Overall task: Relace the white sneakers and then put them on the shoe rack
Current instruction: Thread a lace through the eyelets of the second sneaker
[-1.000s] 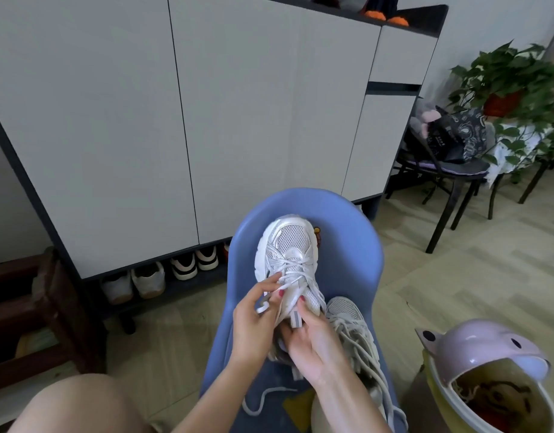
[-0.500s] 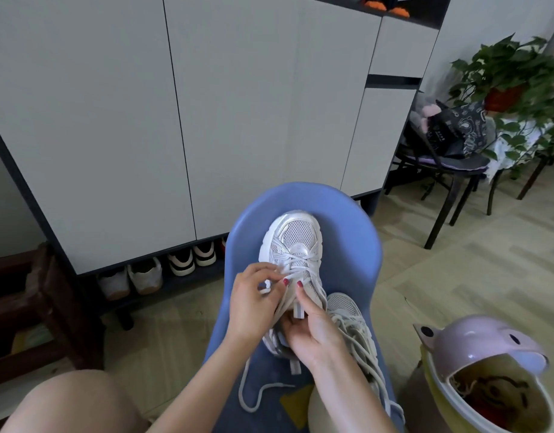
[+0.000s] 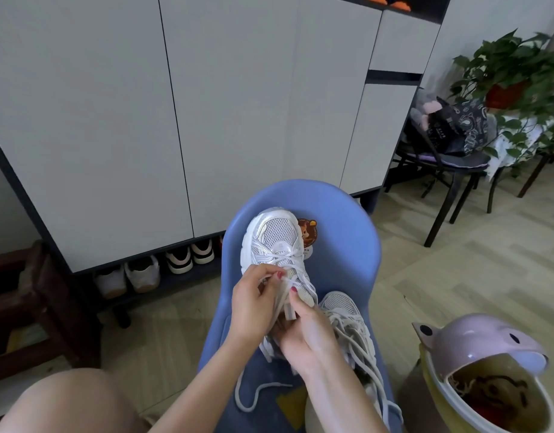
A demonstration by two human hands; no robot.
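On the seat of the rounded blue plastic chair (image 3: 341, 242), toe toward the chair back, lies one white mesh sneaker with silver trim (image 3: 274, 242). Second white sneaker (image 3: 347, 320) sits just beside it, nearer the seat's front edge, its laces loose and heaped.

Left hand (image 3: 254, 303), fingers curled, pinches a strand of the flat white shoelace (image 3: 282, 303) over the upper eyelets. Right hand (image 3: 304, 332) grips the shoe around the tongue and collar, index finger pressing the lace near the crossing. A free lace end (image 3: 254, 398) trails off the seat's front edge.

Step in hand, by my reading: threading the upper rows of the first sneaker; lower rows near the toe look crossed already. Next move likely calls for feeding the lace tip through the following eyelet and pulling slack even, right hand steadying the shoe.

Beyond the chair back stands a tall grey cabinet with an open shoe shelf at its base (image 3: 163, 276), holding several pairs. Both sneakers remain well apart from it. Second sneaker appears not yet laced.
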